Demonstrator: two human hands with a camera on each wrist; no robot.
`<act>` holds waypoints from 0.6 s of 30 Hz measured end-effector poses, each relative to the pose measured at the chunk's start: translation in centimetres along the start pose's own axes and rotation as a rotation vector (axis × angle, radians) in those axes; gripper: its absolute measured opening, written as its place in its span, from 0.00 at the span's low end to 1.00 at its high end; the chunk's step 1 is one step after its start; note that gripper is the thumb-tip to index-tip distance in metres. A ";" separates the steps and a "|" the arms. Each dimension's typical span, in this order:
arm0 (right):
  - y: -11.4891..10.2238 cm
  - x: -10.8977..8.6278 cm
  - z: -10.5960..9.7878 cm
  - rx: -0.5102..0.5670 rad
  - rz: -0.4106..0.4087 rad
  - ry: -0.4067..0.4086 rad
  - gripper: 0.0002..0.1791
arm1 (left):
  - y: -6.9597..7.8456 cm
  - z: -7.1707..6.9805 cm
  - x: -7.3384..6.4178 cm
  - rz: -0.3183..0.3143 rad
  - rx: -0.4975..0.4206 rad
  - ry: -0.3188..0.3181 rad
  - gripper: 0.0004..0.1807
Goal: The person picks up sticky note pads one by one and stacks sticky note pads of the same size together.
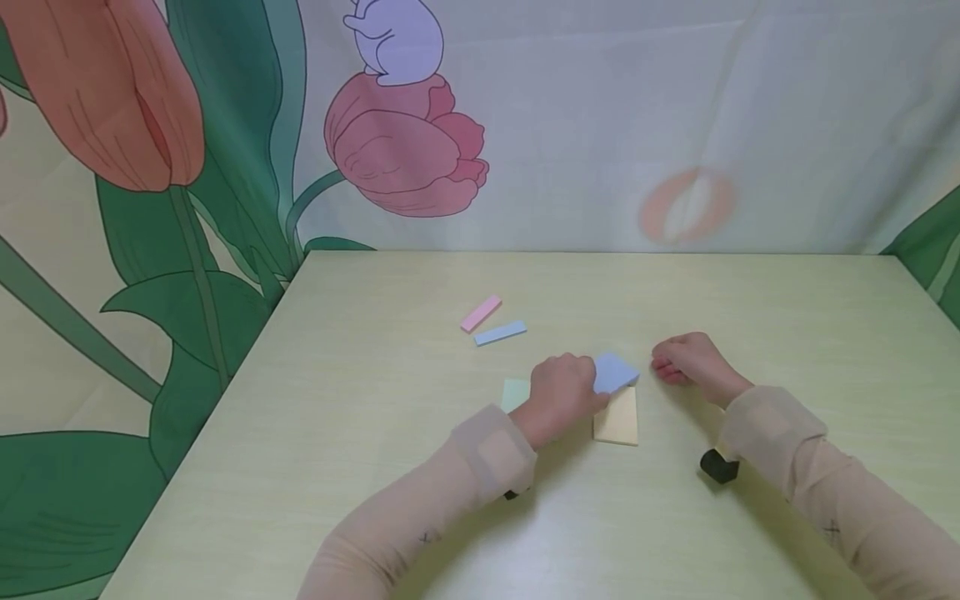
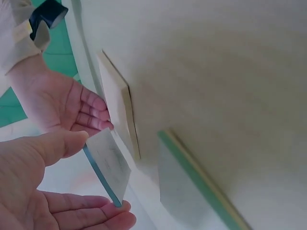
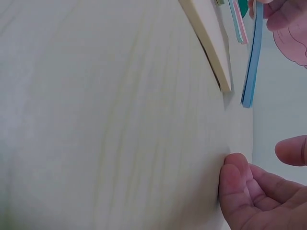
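My left hand (image 1: pixel 561 393) pinches a thin blue pad, like a block of sticky notes (image 1: pixel 615 372), between thumb and fingers. The pad is tilted above a pale yellow pad (image 1: pixel 617 418) that lies on the table. In the left wrist view, the held pad's whitish face (image 2: pixel 109 160) and blue edge show. A pale green pad (image 1: pixel 514 393) lies beside my left hand, partly hidden by it. My right hand (image 1: pixel 697 365) rests on the table to the right of the blue pad, apart from it, its fingers loosely curled with nothing in them.
Farther back on the pale wooden table (image 1: pixel 360 333) lie a narrow pink strip (image 1: pixel 481 314) and a narrow blue strip (image 1: pixel 500 333). A flower-printed cloth (image 1: pixel 585 125) hangs behind the table's back edge. A dark wrist device (image 1: pixel 720 467) sits under the right sleeve.
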State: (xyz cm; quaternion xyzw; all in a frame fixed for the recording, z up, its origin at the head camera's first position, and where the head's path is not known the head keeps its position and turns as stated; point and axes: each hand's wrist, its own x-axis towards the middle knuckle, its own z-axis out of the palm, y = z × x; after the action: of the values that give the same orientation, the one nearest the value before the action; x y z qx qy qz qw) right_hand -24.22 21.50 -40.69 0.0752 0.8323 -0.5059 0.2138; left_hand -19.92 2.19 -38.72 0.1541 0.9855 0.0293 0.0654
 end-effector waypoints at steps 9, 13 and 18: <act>0.4 0.1 -0.1 0.004 -0.015 -0.015 0.26 | 0.0 0.8 -1.5 -0.002 -0.042 0.019 0.19; 0.6 0.0 -0.2 0.009 -0.030 -0.021 0.26 | 0.2 0.9 -1.9 -0.003 -0.026 0.009 0.20; 0.7 -0.1 -0.2 0.008 -0.036 -0.024 0.26 | 0.6 0.9 -2.5 0.013 0.017 0.010 0.21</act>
State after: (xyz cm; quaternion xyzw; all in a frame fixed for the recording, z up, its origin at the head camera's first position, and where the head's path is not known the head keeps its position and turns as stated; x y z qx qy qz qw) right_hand -23.91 21.98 -41.11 0.0550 0.8288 -0.5139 0.2144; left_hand -17.26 2.03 -39.25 0.1608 0.9850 0.0223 0.0588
